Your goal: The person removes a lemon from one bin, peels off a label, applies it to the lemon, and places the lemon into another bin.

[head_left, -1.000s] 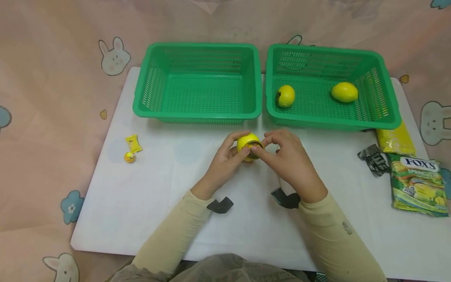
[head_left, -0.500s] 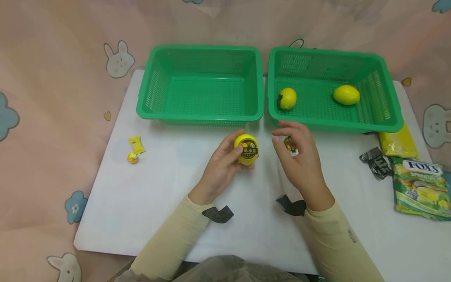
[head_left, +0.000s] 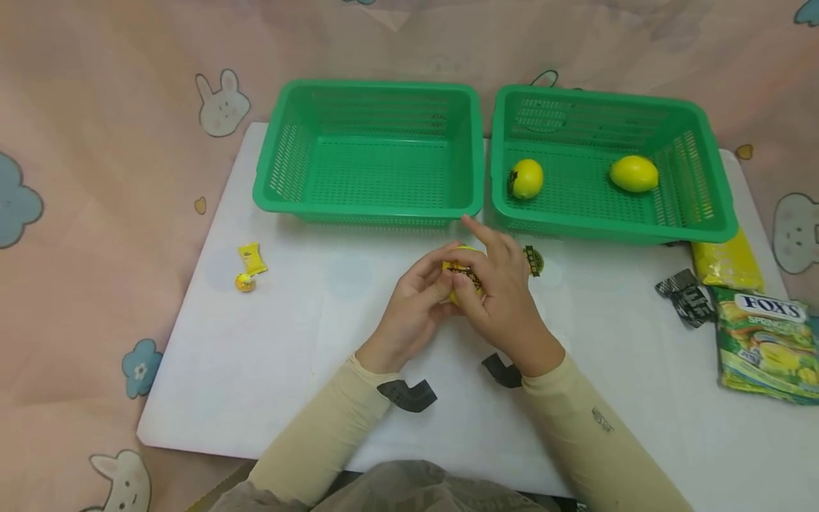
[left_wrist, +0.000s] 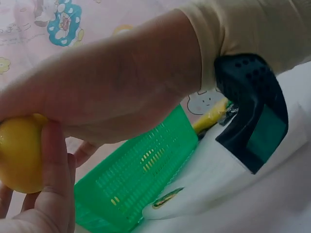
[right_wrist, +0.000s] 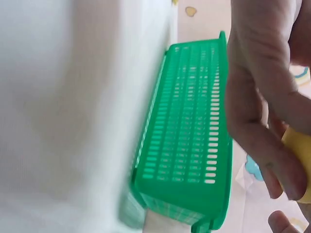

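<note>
In front of the baskets both hands hold a yellow lemon (head_left: 456, 293) with a black round label on its face. My left hand (head_left: 412, 306) grips it from the left, its thumb near the label. Over the lemon's right side lies my right hand (head_left: 512, 306), its thumb on the label and some fingers curled against the fruit; the index finger stands raised. Part of the label is covered by these fingers. Just behind my right hand a similar round sticker (head_left: 533, 262) lies on the table. The right wrist view shows only the lemon's edge (right_wrist: 302, 158).
A green basket (head_left: 367, 211) stands back left. The right green basket (head_left: 614, 231) contains one labelled lemon (head_left: 527, 179) and another lemon (head_left: 633, 174). Candy bags (head_left: 768, 345) and a black wrapper (head_left: 687, 297) lie right; two small yellow candies (head_left: 252, 258) lie left on the white table (head_left: 256, 384).
My right hand first held the label's edge on the lemon, then drew away to the right. Now it is back on the lemon, over the label. My left hand keeps its grip.
</note>
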`<state>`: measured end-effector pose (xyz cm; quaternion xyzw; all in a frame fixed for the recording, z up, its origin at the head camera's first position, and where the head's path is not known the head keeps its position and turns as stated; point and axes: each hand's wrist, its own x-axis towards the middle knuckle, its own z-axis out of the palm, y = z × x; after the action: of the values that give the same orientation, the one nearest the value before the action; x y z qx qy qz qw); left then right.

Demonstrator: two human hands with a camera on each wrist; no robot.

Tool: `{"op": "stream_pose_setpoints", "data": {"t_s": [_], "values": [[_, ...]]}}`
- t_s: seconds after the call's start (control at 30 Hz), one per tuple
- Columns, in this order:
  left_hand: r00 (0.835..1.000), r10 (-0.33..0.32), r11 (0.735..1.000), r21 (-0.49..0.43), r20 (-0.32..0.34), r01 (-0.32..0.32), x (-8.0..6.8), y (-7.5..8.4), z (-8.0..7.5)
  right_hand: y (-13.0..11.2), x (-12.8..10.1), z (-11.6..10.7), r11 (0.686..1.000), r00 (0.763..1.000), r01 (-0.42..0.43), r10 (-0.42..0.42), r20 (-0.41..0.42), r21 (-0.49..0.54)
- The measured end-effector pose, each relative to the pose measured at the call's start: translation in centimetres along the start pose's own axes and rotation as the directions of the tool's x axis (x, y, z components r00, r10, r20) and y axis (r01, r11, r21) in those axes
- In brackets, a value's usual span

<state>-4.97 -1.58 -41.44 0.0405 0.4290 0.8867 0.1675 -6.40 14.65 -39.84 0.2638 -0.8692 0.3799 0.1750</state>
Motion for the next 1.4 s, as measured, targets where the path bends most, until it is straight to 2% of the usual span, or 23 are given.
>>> {"op": "stream_pose_setpoints", "data": {"t_s": [0.17, 0.27, 0.4, 0.63, 0.7, 0.77, 0.9, 1.0, 1.07, 1.17, 1.27, 1.4], "values": [[1.0, -0.022, 1.0, 0.01, -0.008, 0.022, 0.1, 0.4, 0.2, 1.0, -0.3, 0.1, 0.994, 0.993, -0.106, 0.106, 0.042, -0.008], [1.0, 0.008, 0.995, 0.095, -0.001, -0.007, 0.1, 1.1, 0.2, 1.7, -0.9, 0.2, 0.986, 0.981, -0.159, 0.163, 0.103, -0.043], [0.998, 0.063, 0.981, 0.185, -0.003, -0.061, 0.6, 1.8, -0.1, 2.2, -1.2, -0.5, 0.982, 0.971, -0.166, 0.178, 0.161, -0.089], [0.998, 0.024, 0.987, 0.161, -0.062, -0.014, 1.6, 1.4, -1.0, 3.7, -0.6, -4.4, 0.973, 0.972, -0.215, 0.222, 0.082, -0.085], [0.998, 0.023, 0.985, 0.169, -0.055, -0.013, 1.8, 1.2, -1.2, 4.9, -0.5, -6.2, 0.955, 0.96, -0.271, 0.278, 0.045, -0.124], [0.999, 0.033, 0.984, 0.179, -0.043, -0.025, 2.1, 1.1, -1.5, 6.4, -0.6, -8.0, 0.919, 0.934, -0.355, 0.358, -0.016, -0.173], [0.998, 0.056, 0.978, 0.203, -0.015, -0.051, 3.3, 1.3, -1.0, 9.3, -1.2, -10.6, 0.816, 0.852, -0.523, 0.502, -0.149, -0.246], [0.999, 0.054, 0.971, 0.232, 0.006, -0.054, 5.3, 1.9, 0.6, 10.7, -1.6, -11.3, 0.769, 0.809, -0.588, 0.559, -0.181, -0.252], [0.998, 0.051, 0.966, 0.254, 0.024, -0.055, 7.2, 2.4, 2.1, 11.1, -1.8, -11.4, 0.756, 0.797, -0.604, 0.576, -0.18, -0.253], [0.997, 0.041, 0.948, 0.312, 0.062, -0.059, 10.4, 3.0, 4.8, 11.3, -1.9, -11.2, 0.75, 0.786, -0.618, 0.593, -0.176, -0.237], [0.996, 0.017, 0.918, 0.394, 0.091, -0.051, 13.8, 3.2, 7.3, 11.4, -1.9, -11.1, 0.748, 0.786, -0.619, 0.596, -0.167, -0.241], [0.995, -0.08, 0.859, 0.511, 0.052, 0.042, 18.0, 2.1, 9.8, 11.6, -2.0, -11.0, 0.751, 0.791, -0.611, 0.591, -0.16, -0.251]]}}
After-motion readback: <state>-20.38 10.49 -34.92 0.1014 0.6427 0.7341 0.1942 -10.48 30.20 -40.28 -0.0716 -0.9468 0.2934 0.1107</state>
